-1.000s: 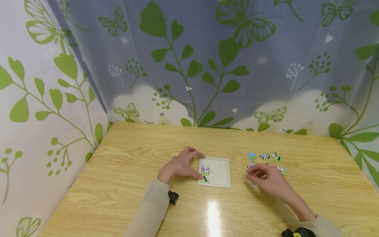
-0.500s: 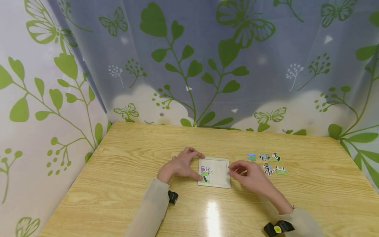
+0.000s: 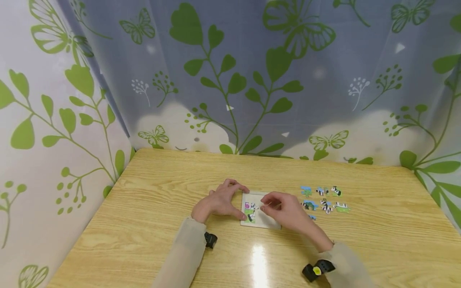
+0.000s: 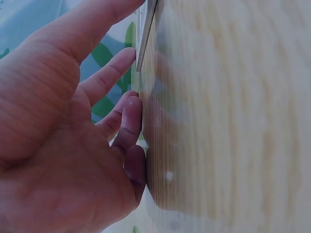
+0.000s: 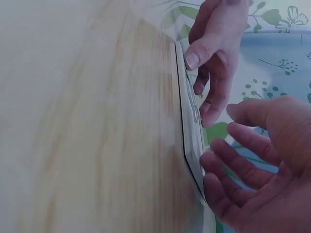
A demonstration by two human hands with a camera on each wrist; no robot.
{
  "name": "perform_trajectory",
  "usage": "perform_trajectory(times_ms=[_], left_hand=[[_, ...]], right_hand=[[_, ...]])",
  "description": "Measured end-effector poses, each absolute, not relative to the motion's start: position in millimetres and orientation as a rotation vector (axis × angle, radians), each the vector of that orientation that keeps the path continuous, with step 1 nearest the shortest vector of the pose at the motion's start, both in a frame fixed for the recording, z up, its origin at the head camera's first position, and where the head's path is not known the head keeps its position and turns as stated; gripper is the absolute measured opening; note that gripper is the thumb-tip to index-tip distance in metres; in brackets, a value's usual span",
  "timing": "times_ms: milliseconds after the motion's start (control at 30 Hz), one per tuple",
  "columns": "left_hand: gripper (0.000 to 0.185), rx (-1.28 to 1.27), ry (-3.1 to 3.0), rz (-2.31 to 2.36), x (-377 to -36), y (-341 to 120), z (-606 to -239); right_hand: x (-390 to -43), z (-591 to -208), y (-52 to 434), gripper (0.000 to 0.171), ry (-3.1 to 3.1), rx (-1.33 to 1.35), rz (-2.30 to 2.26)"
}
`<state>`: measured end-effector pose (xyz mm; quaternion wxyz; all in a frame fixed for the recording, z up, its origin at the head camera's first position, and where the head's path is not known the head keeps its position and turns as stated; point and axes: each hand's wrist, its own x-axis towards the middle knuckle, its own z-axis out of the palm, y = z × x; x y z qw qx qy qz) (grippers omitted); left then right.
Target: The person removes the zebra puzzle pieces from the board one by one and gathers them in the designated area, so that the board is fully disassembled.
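Observation:
A shallow puzzle tray with a pale frame lies flat on the table. Joined puzzle pieces showing a zebra fill its left part. My left hand spans the tray's left side, thumb pressing its lower left and index finger touching the upper left corner. Those fingers look spread and fairly straight in the left wrist view. Over the tray, my right hand pinches a small puzzle piece between thumb and index finger; its fingers hide nearly all of it. In the right wrist view, the right hand hovers beside the tray's edge.
Several loose puzzle pieces lie in rows to the right of the tray, some partly behind the right hand. The wooden table meets a patterned curtain at the back. Dark devices sit on both wrists.
My right hand has moved left from the loose pieces, past the tray's right edge, to above the tray beside the joined pieces. The left hand and the tray have stayed put.

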<state>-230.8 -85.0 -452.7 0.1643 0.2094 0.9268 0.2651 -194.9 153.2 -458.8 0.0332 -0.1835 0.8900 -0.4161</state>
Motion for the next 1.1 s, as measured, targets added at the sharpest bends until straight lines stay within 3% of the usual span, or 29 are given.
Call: perform_trajectory(times_ms=[1100], left_hand=[[0.072,0.577,2.632,0.744,-230.7,-83.5,-450.4]], right_hand=[[-202.6,-461.6,123.5,0.016,2.820,-0.421,-1.036]])
